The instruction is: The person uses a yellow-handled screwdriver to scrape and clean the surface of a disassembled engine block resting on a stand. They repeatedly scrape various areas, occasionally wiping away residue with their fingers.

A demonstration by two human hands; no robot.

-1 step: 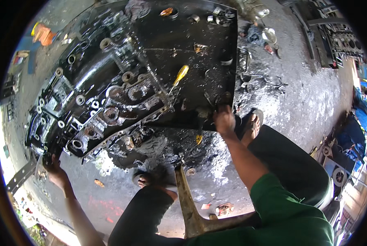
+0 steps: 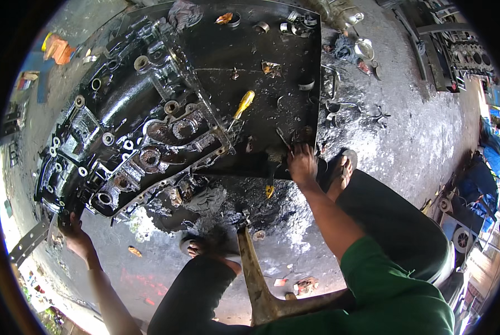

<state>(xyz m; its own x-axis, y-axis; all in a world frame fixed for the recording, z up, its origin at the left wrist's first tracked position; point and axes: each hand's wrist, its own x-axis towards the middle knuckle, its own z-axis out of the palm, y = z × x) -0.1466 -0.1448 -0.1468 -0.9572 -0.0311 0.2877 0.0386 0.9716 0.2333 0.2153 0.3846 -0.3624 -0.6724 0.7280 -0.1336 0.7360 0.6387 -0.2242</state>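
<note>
A large oily engine block (image 2: 124, 92) lies tilted on its side in a black metal tray (image 2: 250, 47). My left hand (image 2: 78, 237) grips the block's near left corner, its fingertips dark and partly hidden against the metal. At the tray's near right corner, my right hand (image 2: 303, 166) points down with fingers bent and close together. Whatever sits between those fingers is hidden. Just beyond them are a dark round piece (image 2: 303, 134) and a thin metal tool (image 2: 283, 135). A screwdriver with a yellow handle (image 2: 244, 104) rests in the tray beside the block.
Metal rings (image 2: 261, 27) and oily scraps (image 2: 271, 69) lie in the tray. A grey rag (image 2: 184, 15) hangs at its far edge. Metal parts (image 2: 332, 111) lie on the floor to the right. A stand leg (image 2: 253, 268) rises between my feet.
My right hand, blurred before, shows more sharply and has shifted slightly at the tray corner. The whole view has drifted a little. My left hand stays on the block.
</note>
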